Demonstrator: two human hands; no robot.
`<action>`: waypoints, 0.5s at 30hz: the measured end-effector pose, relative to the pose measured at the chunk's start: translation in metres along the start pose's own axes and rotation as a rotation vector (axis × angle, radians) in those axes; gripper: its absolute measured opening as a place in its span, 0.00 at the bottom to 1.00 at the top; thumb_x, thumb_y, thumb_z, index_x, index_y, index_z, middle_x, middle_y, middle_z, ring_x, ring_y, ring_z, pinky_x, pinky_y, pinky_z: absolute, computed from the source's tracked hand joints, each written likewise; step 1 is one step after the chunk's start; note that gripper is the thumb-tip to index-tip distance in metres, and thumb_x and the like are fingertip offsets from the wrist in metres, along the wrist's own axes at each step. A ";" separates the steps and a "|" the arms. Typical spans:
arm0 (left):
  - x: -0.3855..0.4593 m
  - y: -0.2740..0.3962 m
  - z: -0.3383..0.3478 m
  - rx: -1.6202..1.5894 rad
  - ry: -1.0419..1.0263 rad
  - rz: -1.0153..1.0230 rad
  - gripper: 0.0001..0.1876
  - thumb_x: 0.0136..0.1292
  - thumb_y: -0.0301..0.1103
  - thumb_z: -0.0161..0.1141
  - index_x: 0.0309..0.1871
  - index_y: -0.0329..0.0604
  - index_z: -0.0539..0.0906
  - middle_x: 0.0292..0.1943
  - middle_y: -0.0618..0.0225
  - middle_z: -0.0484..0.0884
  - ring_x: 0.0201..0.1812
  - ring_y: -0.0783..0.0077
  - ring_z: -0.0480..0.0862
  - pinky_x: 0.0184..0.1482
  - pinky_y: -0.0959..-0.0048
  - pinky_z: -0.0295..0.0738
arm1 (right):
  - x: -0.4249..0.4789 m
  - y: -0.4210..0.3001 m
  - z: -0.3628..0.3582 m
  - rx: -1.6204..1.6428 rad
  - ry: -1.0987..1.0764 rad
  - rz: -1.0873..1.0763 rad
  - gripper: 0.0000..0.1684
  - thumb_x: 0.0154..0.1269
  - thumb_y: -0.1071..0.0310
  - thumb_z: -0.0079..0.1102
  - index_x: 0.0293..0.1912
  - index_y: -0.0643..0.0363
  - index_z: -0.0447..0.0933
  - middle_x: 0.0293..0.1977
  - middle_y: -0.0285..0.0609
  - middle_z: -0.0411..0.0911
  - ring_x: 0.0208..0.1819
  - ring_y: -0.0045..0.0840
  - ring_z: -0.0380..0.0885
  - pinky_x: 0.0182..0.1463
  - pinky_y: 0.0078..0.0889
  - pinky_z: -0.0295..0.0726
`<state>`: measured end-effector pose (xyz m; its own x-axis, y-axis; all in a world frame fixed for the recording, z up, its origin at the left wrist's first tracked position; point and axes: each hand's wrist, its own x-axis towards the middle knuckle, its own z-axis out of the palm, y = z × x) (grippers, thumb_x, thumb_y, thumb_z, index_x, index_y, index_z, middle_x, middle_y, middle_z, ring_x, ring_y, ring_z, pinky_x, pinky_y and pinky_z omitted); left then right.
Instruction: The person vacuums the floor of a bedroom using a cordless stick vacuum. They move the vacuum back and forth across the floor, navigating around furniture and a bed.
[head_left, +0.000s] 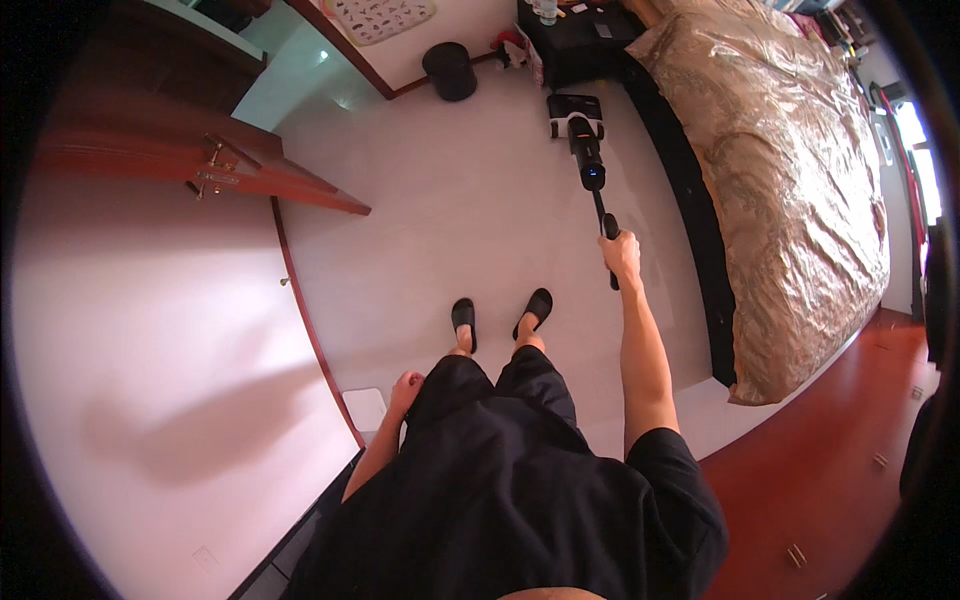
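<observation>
My right hand (622, 253) grips the black handle of an upright floor cleaner (586, 154), with the arm stretched forward. The cleaner's black and white floor head (575, 116) rests on the pale floor (450, 202), close to the bed's dark side. A small blue display glows on the top of its body. My left hand (407, 391) hangs beside my left thigh with its fingers curled; no object shows in it. Its palm side is hidden.
A bed with a shiny gold cover (795, 195) and black frame (694, 202) runs along the right. Ahead stand a black nightstand (577, 45) and a dark round bin (450, 71). An open wooden door (300, 180) juts in from the left. Red-brown cabinets (810, 465) lie at lower right.
</observation>
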<state>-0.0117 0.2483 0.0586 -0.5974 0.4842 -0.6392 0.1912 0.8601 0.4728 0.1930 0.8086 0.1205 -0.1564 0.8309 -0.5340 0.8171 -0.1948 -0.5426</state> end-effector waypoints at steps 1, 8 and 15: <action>-0.010 -0.014 0.007 -0.067 -0.009 -0.057 0.15 0.66 0.45 0.62 0.47 0.44 0.84 0.41 0.57 0.87 0.43 0.59 0.87 0.46 0.63 0.80 | 0.010 0.008 0.000 -0.027 0.015 -0.025 0.19 0.54 0.61 0.60 0.38 0.69 0.81 0.34 0.58 0.84 0.40 0.49 0.84 0.46 0.47 0.81; -0.065 -0.059 0.052 -0.126 -0.037 -0.162 0.16 0.65 0.43 0.64 0.48 0.40 0.83 0.40 0.57 0.88 0.42 0.62 0.87 0.47 0.65 0.81 | 0.016 0.021 0.004 -0.092 0.017 -0.013 0.23 0.54 0.59 0.63 0.45 0.66 0.82 0.42 0.60 0.84 0.48 0.52 0.82 0.52 0.47 0.81; -0.071 -0.026 0.047 -0.223 -0.047 -0.021 0.14 0.68 0.41 0.59 0.46 0.39 0.82 0.34 0.63 0.86 0.36 0.69 0.86 0.38 0.70 0.79 | -0.021 0.051 0.029 -0.065 0.062 -0.007 0.23 0.55 0.59 0.62 0.45 0.68 0.82 0.40 0.61 0.83 0.48 0.52 0.83 0.51 0.47 0.81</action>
<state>0.0622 0.1989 0.0628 -0.5614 0.4777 -0.6758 -0.0008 0.8163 0.5777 0.2214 0.7658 0.0854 -0.1297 0.8631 -0.4881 0.8509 -0.1558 -0.5017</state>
